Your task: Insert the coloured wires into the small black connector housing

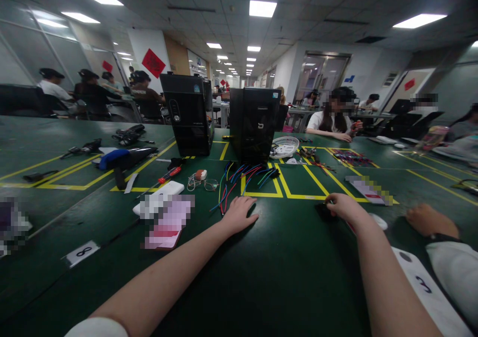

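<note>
The left hand lies flat on the dark green table, fingers spread apart and holding nothing. Just beyond its fingertips, one loose bundle of thin red, blue, green and yellow wires fans away from it. The right hand rests well to the right of the left. Its fingers are curled together on one small black object at their tips, which looks pinched, though the dim view leaves its kind unclear.

Farther beyond the left hand stand two black computer tower cases, side by side. One pair of thin-rimmed spectacles and one red-handled screwdriver lie beyond and left of that hand. One white plastic basket sits beyond the gap between both hands. One co-worker's hand, with a dark wristband, rests right of the right hand.
</note>
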A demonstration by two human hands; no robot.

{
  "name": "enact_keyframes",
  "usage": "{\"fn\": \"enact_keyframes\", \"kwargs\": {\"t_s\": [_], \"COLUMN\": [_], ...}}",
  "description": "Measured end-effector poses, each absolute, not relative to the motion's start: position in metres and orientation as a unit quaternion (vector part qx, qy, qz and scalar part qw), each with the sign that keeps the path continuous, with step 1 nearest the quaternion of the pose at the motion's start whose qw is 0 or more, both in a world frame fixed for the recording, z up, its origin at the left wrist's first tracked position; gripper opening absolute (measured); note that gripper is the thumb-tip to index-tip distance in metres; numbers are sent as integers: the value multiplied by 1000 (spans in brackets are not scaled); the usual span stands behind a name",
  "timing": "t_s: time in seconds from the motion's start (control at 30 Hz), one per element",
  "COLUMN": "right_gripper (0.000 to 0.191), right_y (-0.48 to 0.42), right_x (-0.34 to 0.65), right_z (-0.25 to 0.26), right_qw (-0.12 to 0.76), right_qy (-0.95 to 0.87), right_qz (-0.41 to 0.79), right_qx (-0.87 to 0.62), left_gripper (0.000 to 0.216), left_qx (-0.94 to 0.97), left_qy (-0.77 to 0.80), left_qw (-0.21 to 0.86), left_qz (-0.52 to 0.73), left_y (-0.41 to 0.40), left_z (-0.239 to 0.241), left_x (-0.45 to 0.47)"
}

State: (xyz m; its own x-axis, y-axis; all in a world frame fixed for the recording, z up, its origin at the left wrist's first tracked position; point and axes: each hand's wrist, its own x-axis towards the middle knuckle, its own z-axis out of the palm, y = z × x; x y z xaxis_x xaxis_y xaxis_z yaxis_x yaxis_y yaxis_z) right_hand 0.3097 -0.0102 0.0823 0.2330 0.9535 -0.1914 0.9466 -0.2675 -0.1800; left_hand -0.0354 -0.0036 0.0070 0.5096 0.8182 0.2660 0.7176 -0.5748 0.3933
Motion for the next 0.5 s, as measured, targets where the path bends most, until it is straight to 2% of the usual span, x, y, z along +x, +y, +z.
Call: {"fn": "enact_keyframes", "kwargs": {"t_s": [0.33, 0.5], "right_gripper": [29, 32], "right_y": [-11, -17], "right_x": [298, 299], "right_z": [74, 71], "right_qw": [-40, -29], "right_qy": [-631, -635], "right_qz": [17, 54], "right_qx": [-774, -770], "left_gripper": [47, 47], "left_qx": [862, 863], "left_qy": [442, 441], "left_qw": [120, 116], "left_qz": [215, 219], "left_y": [-4, -3], "left_z": [8, 7], "left_x": [-36, -36]}}
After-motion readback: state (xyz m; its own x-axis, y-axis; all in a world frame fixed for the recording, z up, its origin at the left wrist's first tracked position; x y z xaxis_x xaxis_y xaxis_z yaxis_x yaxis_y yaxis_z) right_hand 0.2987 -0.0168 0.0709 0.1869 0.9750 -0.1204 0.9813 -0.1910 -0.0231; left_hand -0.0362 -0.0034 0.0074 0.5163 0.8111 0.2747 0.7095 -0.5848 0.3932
